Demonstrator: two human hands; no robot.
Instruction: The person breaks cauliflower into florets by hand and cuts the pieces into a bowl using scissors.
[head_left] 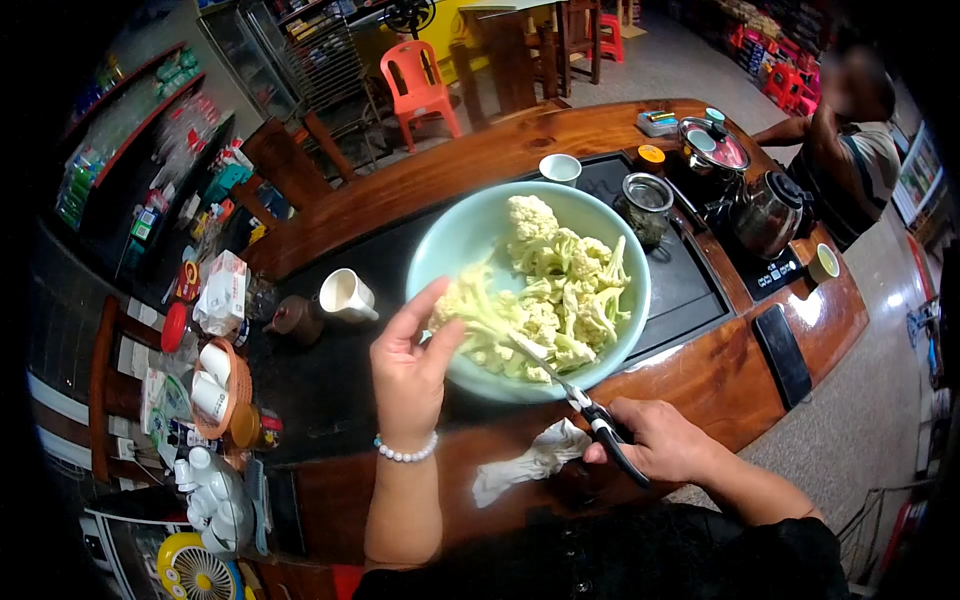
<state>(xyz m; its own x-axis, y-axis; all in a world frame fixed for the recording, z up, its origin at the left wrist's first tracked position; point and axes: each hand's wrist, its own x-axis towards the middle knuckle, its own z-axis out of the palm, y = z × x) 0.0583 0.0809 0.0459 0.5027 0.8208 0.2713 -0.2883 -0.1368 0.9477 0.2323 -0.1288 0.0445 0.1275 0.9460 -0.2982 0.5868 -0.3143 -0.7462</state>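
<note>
A large pale green bowl (425, 250) stands on the table and holds several cut pieces of cauliflower (580, 270). Over its left side, my left hand (415, 355) grips a piece of cauliflower (468, 308) between thumb and fingers; a beaded bracelet circles that wrist. My right hand (655, 440) is closed around the black handles of a pair of scissors (600, 420). The scissor blades point up and left, reaching over the bowl's near rim to the stem of the held piece. A crumpled white cloth or tissue (530, 462) lies below the bowl, left of my right hand.
Right of the bowl are a glass jar (645, 205), a glass kettle (768, 215), a lidded pot (712, 150) and a black phone (782, 355). A white pitcher (347, 295) and a basket of cups (235, 385) stand to the left. Another person (850, 140) sits at the far right.
</note>
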